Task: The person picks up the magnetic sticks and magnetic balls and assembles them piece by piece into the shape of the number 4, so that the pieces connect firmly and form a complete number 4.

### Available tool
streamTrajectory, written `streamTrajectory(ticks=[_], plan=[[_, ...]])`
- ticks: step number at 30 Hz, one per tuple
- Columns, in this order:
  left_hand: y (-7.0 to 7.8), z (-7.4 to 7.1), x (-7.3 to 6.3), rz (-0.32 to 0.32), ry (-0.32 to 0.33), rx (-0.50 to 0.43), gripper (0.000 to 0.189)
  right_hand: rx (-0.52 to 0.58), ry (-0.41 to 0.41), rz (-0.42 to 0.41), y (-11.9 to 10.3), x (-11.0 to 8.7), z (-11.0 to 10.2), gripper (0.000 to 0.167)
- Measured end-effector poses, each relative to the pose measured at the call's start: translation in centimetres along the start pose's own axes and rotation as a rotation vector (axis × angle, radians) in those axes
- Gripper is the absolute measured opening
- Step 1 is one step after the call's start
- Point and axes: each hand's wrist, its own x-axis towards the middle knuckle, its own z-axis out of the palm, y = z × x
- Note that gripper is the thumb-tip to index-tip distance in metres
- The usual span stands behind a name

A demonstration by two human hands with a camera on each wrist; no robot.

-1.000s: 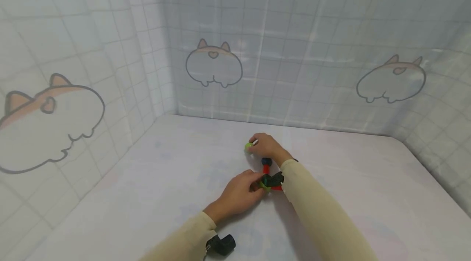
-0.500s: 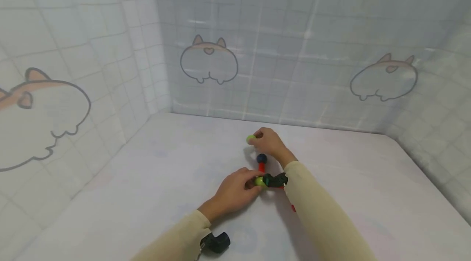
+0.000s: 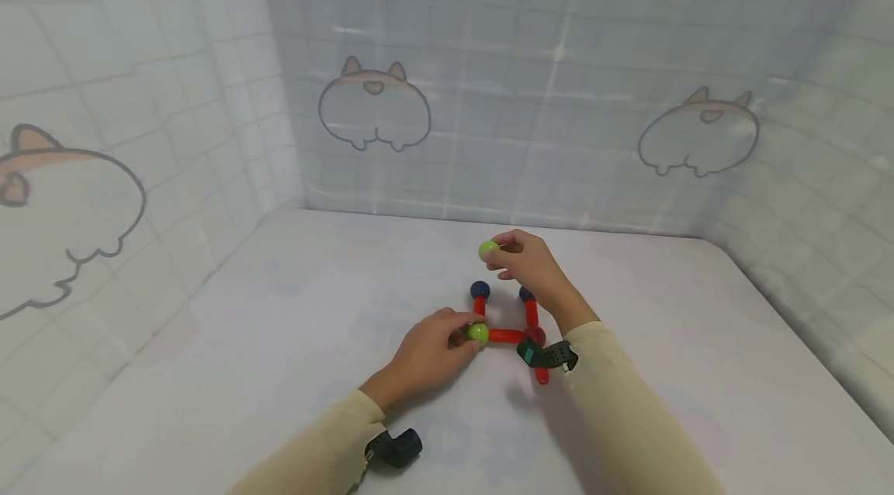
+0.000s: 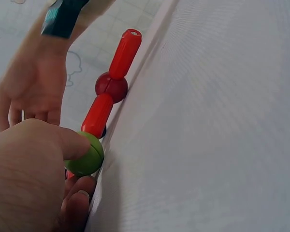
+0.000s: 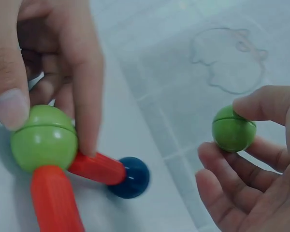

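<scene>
My left hand (image 3: 433,347) pinches a green ball (image 3: 478,334) between thumb and fingers. That ball is one corner of a ball-and-rod construction toy lying on the table. From it one red rod (image 3: 506,336) runs to a dark red ball (image 4: 111,88), and another leads to a blue ball (image 5: 129,177). Off the dark red ball come a rod to a second blue ball (image 3: 527,294) and a free-ended rod (image 4: 124,54). Beyond the toy, my right hand (image 3: 527,262) holds a loose green ball (image 5: 233,128) by thumb and fingertips, raised apart from the toy.
The toy lies on a white tabletop (image 3: 335,270). Pale grid-patterned curtains (image 3: 524,91) with cartoon animal prints stand behind it and at both sides. A dark strap device (image 3: 548,355) on the right wrist overlaps the toy in the head view.
My right hand has risen and shifted right with the loose green ball, uncovering more of the toy. The left hand keeps its pinch on the other green ball. The head view has turned slightly right.
</scene>
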Motion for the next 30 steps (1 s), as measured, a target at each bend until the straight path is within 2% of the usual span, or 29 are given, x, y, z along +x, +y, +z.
streamTrajectory(ticks=[5, 12, 17, 24, 30], plan=[[-0.1, -0.2, -0.1, -0.012, 0.000, 0.001, 0.036, 0.022, 0.011, -0.007, 0.4, -1.0, -1.3, 0.041], [-0.3, -0.4, -0.1, -0.016, -0.007, -0.002, 0.036, 0.036, 0.037, 0.025, 0.9, -1.8, -2.2, 0.043], [-0.2, -0.4, -0.3, -0.037, -0.014, -0.008, 0.037, 0.084, 0.040, 0.030, 1.1, -2.5, -2.7, 0.041], [0.0, -0.4, -0.1, -0.021, -0.005, -0.003, 0.037, 0.155, 0.051, 0.019, 1.4, -3.7, -3.9, 0.041], [-0.1, -0.1, -0.2, -0.021, -0.009, -0.007, 0.038, 0.136, 0.036, 0.048, 1.9, -4.8, -4.5, 0.046]])
